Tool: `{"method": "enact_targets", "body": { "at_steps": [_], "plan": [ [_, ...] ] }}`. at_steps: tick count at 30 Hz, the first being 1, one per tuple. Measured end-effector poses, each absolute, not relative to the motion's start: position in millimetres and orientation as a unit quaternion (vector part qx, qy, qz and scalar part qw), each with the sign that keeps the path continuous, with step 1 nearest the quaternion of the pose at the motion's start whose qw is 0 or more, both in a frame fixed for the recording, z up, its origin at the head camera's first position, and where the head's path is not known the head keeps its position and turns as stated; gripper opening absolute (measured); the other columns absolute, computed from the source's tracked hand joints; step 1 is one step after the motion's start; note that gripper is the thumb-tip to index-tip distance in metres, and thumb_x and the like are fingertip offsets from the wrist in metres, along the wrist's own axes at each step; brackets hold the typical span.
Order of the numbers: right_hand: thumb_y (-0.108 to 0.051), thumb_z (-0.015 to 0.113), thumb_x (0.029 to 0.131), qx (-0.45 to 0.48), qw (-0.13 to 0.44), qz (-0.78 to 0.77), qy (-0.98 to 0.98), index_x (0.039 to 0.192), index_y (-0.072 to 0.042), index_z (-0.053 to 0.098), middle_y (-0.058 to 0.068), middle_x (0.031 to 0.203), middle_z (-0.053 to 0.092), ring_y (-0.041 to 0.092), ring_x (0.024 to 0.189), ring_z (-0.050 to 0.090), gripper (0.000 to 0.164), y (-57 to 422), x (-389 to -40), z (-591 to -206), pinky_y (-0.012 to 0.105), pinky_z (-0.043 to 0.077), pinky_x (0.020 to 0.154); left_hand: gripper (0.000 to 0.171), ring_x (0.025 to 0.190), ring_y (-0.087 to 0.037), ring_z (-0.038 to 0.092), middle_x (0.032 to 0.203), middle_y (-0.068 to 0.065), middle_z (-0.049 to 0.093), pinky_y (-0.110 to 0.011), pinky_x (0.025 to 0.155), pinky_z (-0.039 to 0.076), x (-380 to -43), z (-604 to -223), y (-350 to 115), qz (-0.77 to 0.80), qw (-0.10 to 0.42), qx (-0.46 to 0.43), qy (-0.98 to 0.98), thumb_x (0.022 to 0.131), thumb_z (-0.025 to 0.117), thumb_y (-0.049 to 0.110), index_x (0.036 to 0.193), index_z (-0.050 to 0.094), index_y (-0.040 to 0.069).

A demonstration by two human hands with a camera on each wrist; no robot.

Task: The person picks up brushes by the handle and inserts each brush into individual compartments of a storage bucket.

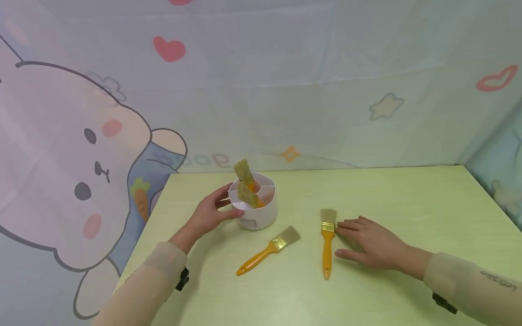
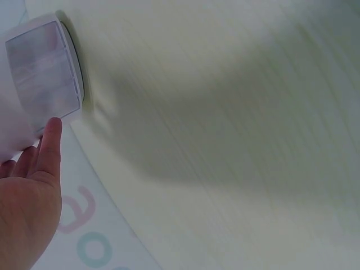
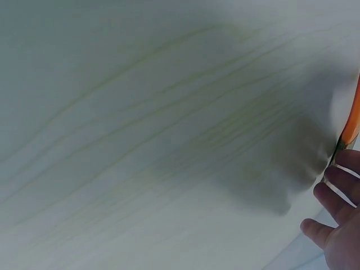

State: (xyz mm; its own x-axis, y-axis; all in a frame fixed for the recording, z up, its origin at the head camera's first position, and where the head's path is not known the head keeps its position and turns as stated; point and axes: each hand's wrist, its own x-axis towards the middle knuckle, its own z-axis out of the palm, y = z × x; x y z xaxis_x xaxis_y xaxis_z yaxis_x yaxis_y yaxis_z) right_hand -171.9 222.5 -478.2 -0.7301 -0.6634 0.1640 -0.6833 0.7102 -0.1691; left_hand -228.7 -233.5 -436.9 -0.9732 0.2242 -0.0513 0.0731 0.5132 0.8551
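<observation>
A white round desk organizer [image 1: 261, 219] with compartments stands toward the back of the table. My left hand [image 1: 209, 212] grips its left side, thumb at the front and fingers reaching behind. In the left wrist view, the organizer [image 2: 11, 107] shows a clear front panel near the thumb. Two paintbrushes lean inside it, bristles up: one upright brush [image 1: 243, 171] and one tilted brush [image 1: 248, 195]. A yellow-handled paintbrush [image 1: 327, 246] lies beside my right hand [image 1: 373, 244], whose extended fingers are close to its metal band. Another paintbrush [image 1: 267, 253] lies diagonally between the hands.
The pale green table [image 1: 408, 194] ends at a cloth backdrop [image 1: 285, 104] printed with a cartoon animal, hearts and stars. The cloth also rises along the left and right sides.
</observation>
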Motion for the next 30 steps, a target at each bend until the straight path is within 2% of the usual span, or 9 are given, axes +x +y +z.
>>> {"method": "enact_targets", "body": {
  "at_steps": [10,19,30],
  "plan": [
    [-0.063,0.067,0.099,0.342,0.024,0.118,-0.932,0.144,-0.002,0.065,0.015,0.149,0.063,0.041,0.135,0.059,0.077,208.2,-177.2,-483.0,0.065,0.04,0.12,0.093,0.148,-0.038,0.051,0.167,-0.012,0.045,-0.05,0.114,0.052,-230.1,-440.0,-234.7,0.484,0.08,0.084,0.867,0.092,0.088,0.028,0.168,0.036,0.015],
    [-0.061,0.069,0.099,0.335,0.04,0.116,-0.934,0.146,0.0,0.062,0.015,0.151,0.061,0.039,0.139,0.057,0.078,197.7,-182.2,-490.2,0.062,0.037,0.123,0.093,0.148,-0.04,0.05,0.166,-0.013,0.045,-0.052,0.115,0.051,-228.5,-437.7,-234.8,0.489,0.079,0.082,0.865,0.092,0.087,0.028,0.168,0.035,0.015],
    [-0.056,0.071,0.099,0.347,0.06,0.095,-0.931,0.141,0.0,0.066,0.015,0.148,0.063,0.037,0.138,0.058,0.07,190.1,-188.8,-491.7,0.061,0.037,0.124,0.093,0.148,-0.038,0.051,0.166,-0.012,0.046,-0.05,0.115,0.051,-231.4,-440.6,-236.0,0.486,0.078,0.092,0.865,0.092,0.088,0.028,0.168,0.036,0.015]
  ]
}}
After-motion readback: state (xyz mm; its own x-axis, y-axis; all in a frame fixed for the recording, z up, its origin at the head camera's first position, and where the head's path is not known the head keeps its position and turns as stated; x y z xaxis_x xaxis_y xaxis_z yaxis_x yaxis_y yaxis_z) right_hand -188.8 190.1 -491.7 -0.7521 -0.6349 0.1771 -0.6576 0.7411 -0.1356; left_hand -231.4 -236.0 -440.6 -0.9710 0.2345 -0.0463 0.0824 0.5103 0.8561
